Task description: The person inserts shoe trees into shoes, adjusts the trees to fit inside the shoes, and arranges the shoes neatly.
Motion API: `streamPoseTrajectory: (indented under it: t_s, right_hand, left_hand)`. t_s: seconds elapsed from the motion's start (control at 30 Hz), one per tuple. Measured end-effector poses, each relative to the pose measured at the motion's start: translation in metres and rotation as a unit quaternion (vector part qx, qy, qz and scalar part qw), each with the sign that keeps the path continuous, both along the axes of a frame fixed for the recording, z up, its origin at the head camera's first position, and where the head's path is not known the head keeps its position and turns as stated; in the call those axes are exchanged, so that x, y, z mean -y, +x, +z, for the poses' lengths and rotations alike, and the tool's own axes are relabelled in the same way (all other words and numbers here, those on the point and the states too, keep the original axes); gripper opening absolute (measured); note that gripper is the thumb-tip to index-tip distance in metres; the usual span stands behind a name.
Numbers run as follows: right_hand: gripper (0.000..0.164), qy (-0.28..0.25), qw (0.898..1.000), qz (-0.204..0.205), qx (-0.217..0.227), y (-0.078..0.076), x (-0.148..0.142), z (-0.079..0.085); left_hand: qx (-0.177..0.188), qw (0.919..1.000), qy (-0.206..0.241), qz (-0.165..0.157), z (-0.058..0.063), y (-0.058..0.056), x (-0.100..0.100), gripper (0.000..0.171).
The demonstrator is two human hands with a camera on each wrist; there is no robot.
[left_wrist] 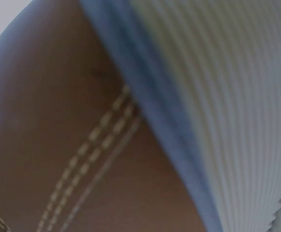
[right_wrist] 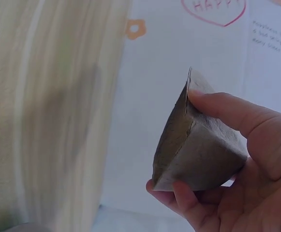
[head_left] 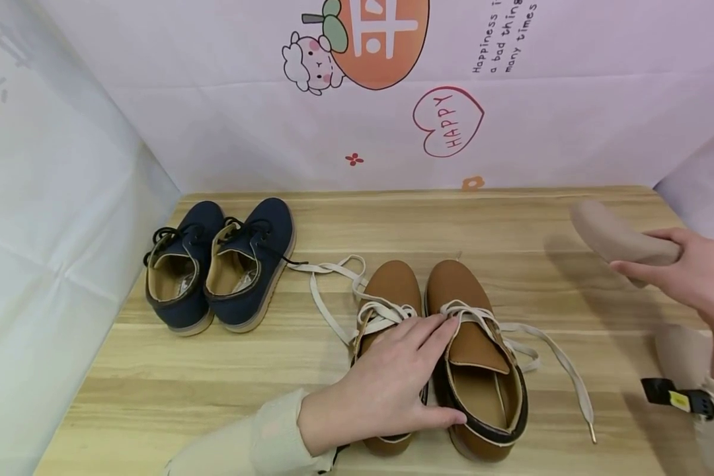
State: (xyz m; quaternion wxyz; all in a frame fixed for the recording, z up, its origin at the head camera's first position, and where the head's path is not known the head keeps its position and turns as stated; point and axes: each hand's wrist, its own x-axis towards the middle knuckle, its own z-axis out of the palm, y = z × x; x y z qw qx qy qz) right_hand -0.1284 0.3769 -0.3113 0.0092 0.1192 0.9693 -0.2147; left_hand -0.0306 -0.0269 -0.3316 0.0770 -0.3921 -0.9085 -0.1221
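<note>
A pair of brown shoes with cream laces stands near the front of the table. My left hand [head_left: 393,380] lies across the left brown shoe [head_left: 393,284], its fingers extended to the lace edge of the right brown shoe [head_left: 482,357] and its thumb at that shoe's collar. Stitched brown leather [left_wrist: 58,121] and a ribbed sole [left_wrist: 232,106] fill the left wrist view. At the right, raised over the table, my right hand [head_left: 696,271] holds a grey-beige moulded-pulp shoe insert [head_left: 619,238]. The right wrist view shows the thumb on the rim of the hollow insert [right_wrist: 203,159], fingers beneath.
Dark blue shoes [head_left: 250,264] with black laces stand at the back left. Another grey-beige piece [head_left: 678,350] lies under my right wrist. Loose cream laces [head_left: 562,360] spread beside the brown shoes. White printed cloth [head_left: 244,139] walls the wooden table [head_left: 214,377] behind and at the sides.
</note>
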Motion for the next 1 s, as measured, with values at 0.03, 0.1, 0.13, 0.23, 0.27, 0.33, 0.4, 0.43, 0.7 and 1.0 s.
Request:
streamPoseTrajectory:
  t_s: [0.03,0.1,0.13,0.23,0.27,0.33,0.4,0.43,0.7,1.0]
  right_hand:
    - [0.085,0.002,1.0,0.004,0.002,0.001,0.002,0.002]
    - [0.085,0.008,1.0,0.014,0.006,0.003,0.007,0.006]
    - [0.085,0.012,1.0,0.02,0.007,0.004,0.009,0.008]
    - [0.085,0.02,0.999,0.038,0.007,0.008,0.015,0.012]
    - [0.086,0.02,0.999,0.044,0.008,0.008,0.016,0.013]
    - [0.085,0.022,0.998,0.056,0.004,0.01,0.019,0.015]
    - [0.085,0.024,0.997,0.067,0.0,0.012,0.021,0.017]
    - [0.085,0.026,0.997,0.072,-0.003,0.013,0.022,0.018]
    - [0.082,0.047,0.993,0.108,-0.014,0.021,0.036,0.03]
    - [0.074,0.034,0.986,0.144,-0.075,0.041,0.056,0.044]
  left_hand:
    - [-0.001,1.0,0.0,0.001,0.0,0.0,0.0,0.107]
    - [-0.003,1.0,0.001,0.002,0.0,0.0,0.0,0.107]
    - [-0.005,1.0,0.001,0.002,0.0,0.0,0.0,0.107]
    - [-0.008,1.0,0.0,0.002,-0.001,0.0,0.0,0.106]
    - [-0.009,1.0,0.0,0.002,-0.001,0.0,0.0,0.106]
    - [-0.008,1.0,0.001,0.001,0.0,0.0,0.0,0.106]
    - [-0.007,1.0,0.001,0.001,0.0,-0.001,0.0,0.107]
    - [-0.006,1.0,0.001,0.0,0.0,-0.001,0.0,0.107]
    - [0.001,1.0,-0.001,0.0,0.0,-0.001,0.0,0.107]
    - [0.0,1.0,-0.001,-0.002,0.0,-0.001,0.0,0.106]
